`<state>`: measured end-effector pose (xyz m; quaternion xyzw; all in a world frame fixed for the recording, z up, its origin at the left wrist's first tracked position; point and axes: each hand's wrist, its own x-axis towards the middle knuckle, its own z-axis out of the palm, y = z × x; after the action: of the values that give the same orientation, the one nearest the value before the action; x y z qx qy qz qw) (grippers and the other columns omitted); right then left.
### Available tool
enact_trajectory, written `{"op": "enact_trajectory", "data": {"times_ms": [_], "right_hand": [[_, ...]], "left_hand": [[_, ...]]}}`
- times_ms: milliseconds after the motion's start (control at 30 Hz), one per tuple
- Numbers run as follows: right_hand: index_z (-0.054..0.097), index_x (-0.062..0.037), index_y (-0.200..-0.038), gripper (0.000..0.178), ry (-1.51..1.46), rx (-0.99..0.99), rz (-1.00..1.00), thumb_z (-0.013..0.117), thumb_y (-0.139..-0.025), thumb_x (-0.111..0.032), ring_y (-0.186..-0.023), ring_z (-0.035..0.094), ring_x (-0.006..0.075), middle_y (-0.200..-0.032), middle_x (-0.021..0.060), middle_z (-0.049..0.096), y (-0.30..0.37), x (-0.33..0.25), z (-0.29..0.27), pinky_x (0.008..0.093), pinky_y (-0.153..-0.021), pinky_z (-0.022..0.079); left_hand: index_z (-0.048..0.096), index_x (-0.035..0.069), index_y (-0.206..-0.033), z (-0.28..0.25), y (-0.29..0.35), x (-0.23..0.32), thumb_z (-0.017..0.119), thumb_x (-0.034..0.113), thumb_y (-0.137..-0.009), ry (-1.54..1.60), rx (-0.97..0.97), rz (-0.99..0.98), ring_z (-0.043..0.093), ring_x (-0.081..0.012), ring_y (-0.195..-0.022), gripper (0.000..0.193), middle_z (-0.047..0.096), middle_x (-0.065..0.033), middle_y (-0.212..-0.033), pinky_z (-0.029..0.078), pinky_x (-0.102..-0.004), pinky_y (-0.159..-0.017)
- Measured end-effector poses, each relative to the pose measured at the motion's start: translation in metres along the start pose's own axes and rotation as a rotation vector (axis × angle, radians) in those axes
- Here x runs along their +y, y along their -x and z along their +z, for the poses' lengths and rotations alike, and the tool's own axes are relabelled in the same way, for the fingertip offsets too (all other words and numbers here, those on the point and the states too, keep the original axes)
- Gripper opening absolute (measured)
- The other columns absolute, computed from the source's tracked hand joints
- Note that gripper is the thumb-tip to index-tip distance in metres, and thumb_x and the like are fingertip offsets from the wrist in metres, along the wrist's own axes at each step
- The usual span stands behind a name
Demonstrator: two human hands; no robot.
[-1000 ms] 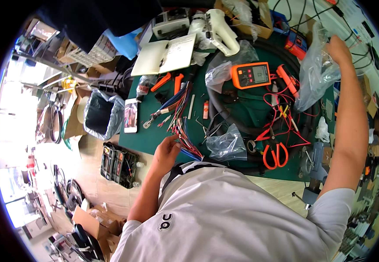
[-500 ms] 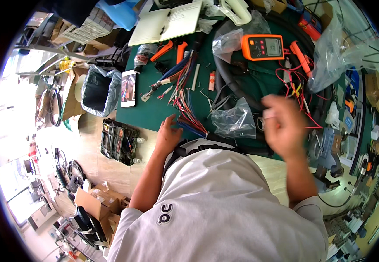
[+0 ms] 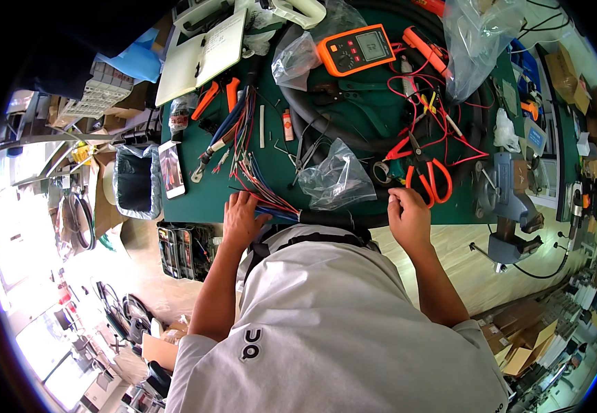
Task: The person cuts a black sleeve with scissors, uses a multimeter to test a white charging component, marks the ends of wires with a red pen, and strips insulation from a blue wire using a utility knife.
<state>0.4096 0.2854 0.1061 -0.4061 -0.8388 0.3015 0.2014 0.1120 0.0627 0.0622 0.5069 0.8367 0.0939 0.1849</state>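
My left hand [image 3: 243, 219] rests at the table's near edge with its fingers apart, beside a fanned bundle of thin red, white and blue wires [image 3: 265, 184]. The wires come out of a thick black cable [image 3: 340, 219] along that edge. At the cable's other end is my right hand [image 3: 408, 217], thumb and fingertips pressed together; whatever they pinch is too small to make out. Just beyond it lie orange-handled scissors [image 3: 430, 180], blades pointing away. A roll of tape [image 3: 381, 171] and a clear plastic bag [image 3: 338, 177] lie between the hands.
An orange multimeter [image 3: 356, 49] with red leads lies at the back. An open notebook [image 3: 205, 58], a phone [image 3: 171, 169] and orange-handled pliers [image 3: 205, 100] are on the left. A lined bin [image 3: 137, 180] stands beside the table; a grey vise [image 3: 513, 179] is at the right.
My right hand has come down to the table's edge and slowed from a blur. Scissors now show beyond it. The whole view has shifted; my left hand stays near the wires.
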Motion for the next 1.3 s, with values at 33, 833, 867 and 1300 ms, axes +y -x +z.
{"op": "enact_trajectory", "data": {"times_ms": [33, 833, 867, 1300], "right_hand": [[0.067, -0.0012, -0.099, 0.011, 0.026, 0.010, -0.001, 0.064, -0.089, -0.005, -0.087, 0.066, 0.0355, -0.094, 0.0145, 0.070, 0.000, 0.002, 0.002, 0.0426, -0.075, 0.054], [0.066, -0.0044, -0.096, 0.010, -0.098, -0.309, -0.308, 0.064, -0.091, -0.012, -0.087, 0.065, 0.0355, -0.090, 0.0139, 0.067, -0.078, -0.065, 0.038, 0.0444, -0.076, 0.053], [0.067, -0.0042, -0.095, 0.009, -0.096, -0.301, -0.314, 0.064, -0.091, -0.011, -0.087, 0.065, 0.0355, -0.090, 0.0142, 0.067, -0.078, -0.066, 0.039, 0.0442, -0.076, 0.053], [0.067, -0.0031, -0.098, 0.011, -0.075, -0.303, -0.119, 0.065, -0.090, -0.011, -0.087, 0.066, 0.0362, -0.090, 0.0140, 0.069, -0.097, -0.092, 0.061, 0.0446, -0.076, 0.054]], "left_hand": [[0.059, 0.008, -0.122, 0.000, 0.000, -0.001, 0.084, 0.024, -0.071, -0.007, -0.017, 0.008, 0.048, -0.0359, -0.123, 0.058, 0.053, -0.0122, -0.131, 0.042, -0.0494, -0.097], [0.065, 0.003, -0.105, -0.050, -0.022, -0.012, 0.079, 0.019, -0.078, 0.285, -0.006, -0.271, 0.062, -0.0349, -0.109, 0.035, 0.066, -0.0138, -0.102, 0.050, -0.0433, -0.092], [0.066, 0.002, -0.103, -0.066, -0.025, -0.019, 0.077, 0.017, -0.080, 0.413, -0.050, -0.358, 0.063, -0.0353, -0.107, 0.030, 0.067, -0.0141, -0.098, 0.051, -0.0432, -0.092], [0.037, 0.010, -0.151, -0.128, -0.251, -0.104, 0.070, 0.017, -0.086, -0.277, 0.320, -0.092, 0.033, -0.0350, -0.146, 0.073, 0.033, -0.0159, -0.158, 0.029, -0.0550, -0.118]]}}
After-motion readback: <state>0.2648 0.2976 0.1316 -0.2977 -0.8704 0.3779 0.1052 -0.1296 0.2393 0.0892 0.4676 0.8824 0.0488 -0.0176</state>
